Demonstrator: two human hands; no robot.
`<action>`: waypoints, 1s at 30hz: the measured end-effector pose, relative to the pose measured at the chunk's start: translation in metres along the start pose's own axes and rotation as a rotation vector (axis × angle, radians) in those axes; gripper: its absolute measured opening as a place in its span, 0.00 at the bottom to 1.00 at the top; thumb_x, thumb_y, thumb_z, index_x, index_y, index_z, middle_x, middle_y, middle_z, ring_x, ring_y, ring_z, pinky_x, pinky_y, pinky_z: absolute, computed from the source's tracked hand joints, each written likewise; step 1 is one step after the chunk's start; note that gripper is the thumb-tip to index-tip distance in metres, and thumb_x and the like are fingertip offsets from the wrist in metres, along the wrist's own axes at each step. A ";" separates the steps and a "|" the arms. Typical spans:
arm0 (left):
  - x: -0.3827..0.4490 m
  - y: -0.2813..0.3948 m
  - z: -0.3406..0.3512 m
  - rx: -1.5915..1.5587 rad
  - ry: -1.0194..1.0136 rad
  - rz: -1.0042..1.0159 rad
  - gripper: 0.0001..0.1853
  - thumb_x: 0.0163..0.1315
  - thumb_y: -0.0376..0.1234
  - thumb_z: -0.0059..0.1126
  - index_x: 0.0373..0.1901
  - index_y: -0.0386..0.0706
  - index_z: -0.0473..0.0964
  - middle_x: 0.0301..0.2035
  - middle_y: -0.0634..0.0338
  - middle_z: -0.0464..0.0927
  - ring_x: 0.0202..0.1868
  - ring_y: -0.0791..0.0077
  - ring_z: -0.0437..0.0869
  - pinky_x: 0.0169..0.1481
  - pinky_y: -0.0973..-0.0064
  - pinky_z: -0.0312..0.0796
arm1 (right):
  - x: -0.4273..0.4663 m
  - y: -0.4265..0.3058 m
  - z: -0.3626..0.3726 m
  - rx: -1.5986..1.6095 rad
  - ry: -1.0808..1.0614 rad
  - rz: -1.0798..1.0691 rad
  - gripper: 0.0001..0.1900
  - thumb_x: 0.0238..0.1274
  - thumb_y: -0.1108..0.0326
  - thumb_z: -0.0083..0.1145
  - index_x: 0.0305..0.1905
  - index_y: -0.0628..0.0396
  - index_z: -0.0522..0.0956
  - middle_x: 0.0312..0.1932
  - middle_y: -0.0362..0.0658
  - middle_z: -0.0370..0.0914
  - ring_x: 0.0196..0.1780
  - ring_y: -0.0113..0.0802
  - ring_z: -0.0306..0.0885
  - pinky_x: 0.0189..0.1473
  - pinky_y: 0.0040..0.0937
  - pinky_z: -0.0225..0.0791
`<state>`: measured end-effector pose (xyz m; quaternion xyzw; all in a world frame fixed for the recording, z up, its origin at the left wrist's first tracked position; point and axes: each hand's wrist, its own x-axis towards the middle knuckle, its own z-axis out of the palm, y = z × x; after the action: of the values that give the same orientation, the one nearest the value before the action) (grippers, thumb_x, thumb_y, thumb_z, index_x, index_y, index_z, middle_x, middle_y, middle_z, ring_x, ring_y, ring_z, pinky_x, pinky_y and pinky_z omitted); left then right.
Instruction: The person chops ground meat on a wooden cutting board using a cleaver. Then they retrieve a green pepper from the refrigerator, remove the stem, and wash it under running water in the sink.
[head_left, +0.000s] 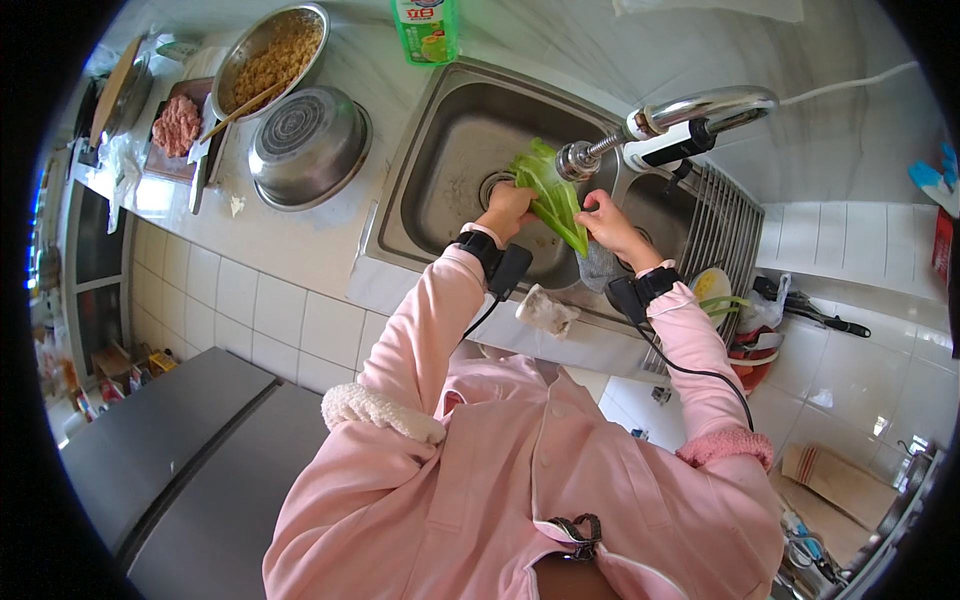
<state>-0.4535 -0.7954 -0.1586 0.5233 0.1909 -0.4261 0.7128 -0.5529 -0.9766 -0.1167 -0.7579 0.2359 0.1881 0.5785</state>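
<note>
Over the large basin of a stainless steel sink (450, 142), both hands hold a green leafy vegetable (546, 191), which looks like lettuce leaves. My left hand (510, 206) grips its left edge near the drain. My right hand (611, 225) pinches the right edge close to the divider between the basins. Right above the leaves is the round head of a chrome faucet (577, 160); whether water runs is hard to tell. A grey cloth (597, 266) hangs over the divider beneath my right hand.
An upturned metal bowl (304, 150), a bowl of brown crumbly food (319, 30) with chopsticks, and minced meat (177, 126) on a board beside a knife (199, 176) lie left. A green detergent bottle (427, 34) stands behind the sink. A whitish cloth (546, 311) lies on the front edge; a wire rack (720, 217) is right.
</note>
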 end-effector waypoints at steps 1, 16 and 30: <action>0.001 0.000 -0.002 0.008 0.004 -0.002 0.11 0.58 0.24 0.57 0.43 0.31 0.76 0.40 0.49 0.80 0.38 0.60 0.85 0.37 0.66 0.81 | 0.000 -0.001 0.001 -0.144 -0.006 -0.088 0.17 0.58 0.70 0.61 0.50 0.56 0.69 0.34 0.41 0.74 0.36 0.29 0.75 0.37 0.27 0.71; -0.014 0.019 -0.006 0.423 -0.042 0.088 0.13 0.59 0.24 0.56 0.46 0.35 0.78 0.35 0.54 0.82 0.36 0.65 0.86 0.37 0.68 0.81 | 0.039 -0.033 0.016 -0.495 0.000 -0.376 0.16 0.52 0.67 0.65 0.47 0.57 0.81 0.37 0.47 0.79 0.41 0.40 0.77 0.45 0.32 0.69; -0.029 0.029 -0.003 0.478 -0.173 -0.049 0.15 0.60 0.27 0.57 0.49 0.37 0.77 0.38 0.55 0.81 0.38 0.68 0.85 0.41 0.69 0.81 | 0.074 0.010 0.023 0.185 0.093 0.064 0.12 0.56 0.63 0.67 0.40 0.59 0.83 0.34 0.37 0.82 0.35 0.22 0.76 0.36 0.23 0.67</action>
<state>-0.4459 -0.7788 -0.1221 0.6338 0.0356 -0.5196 0.5719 -0.4980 -0.9667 -0.1718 -0.7012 0.3027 0.1485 0.6282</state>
